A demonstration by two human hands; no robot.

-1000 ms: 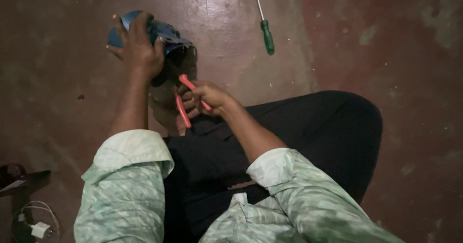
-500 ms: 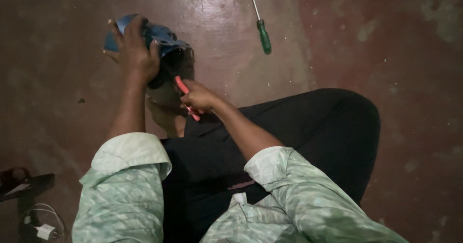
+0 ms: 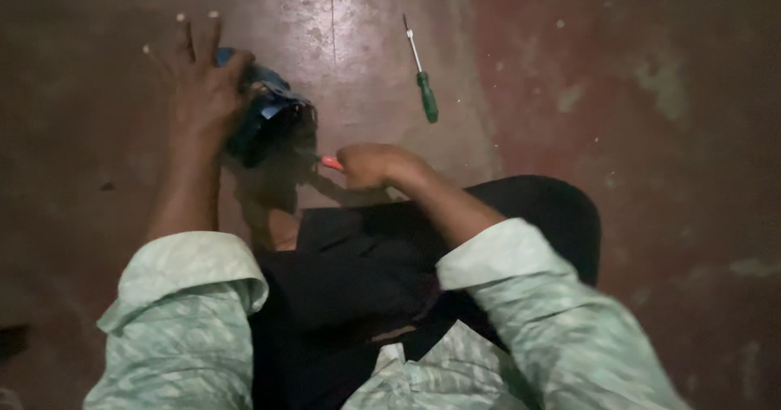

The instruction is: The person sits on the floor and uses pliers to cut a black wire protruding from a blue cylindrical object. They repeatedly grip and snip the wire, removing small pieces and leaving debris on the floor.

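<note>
Steadying a blue-and-black rigid device housing [image 3: 264,125], left hand [image 3: 199,93] lies open-fingered on it; right hand [image 3: 370,166] clenches red-handled pliers [image 3: 329,163]; likely light, best held by casing.

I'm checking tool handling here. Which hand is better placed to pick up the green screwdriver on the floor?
Probably the right hand: it is nearer the green-handled screwdriver, though it grips a red-handled tool. The left hand is farther away, pressing on the blue object.
</note>
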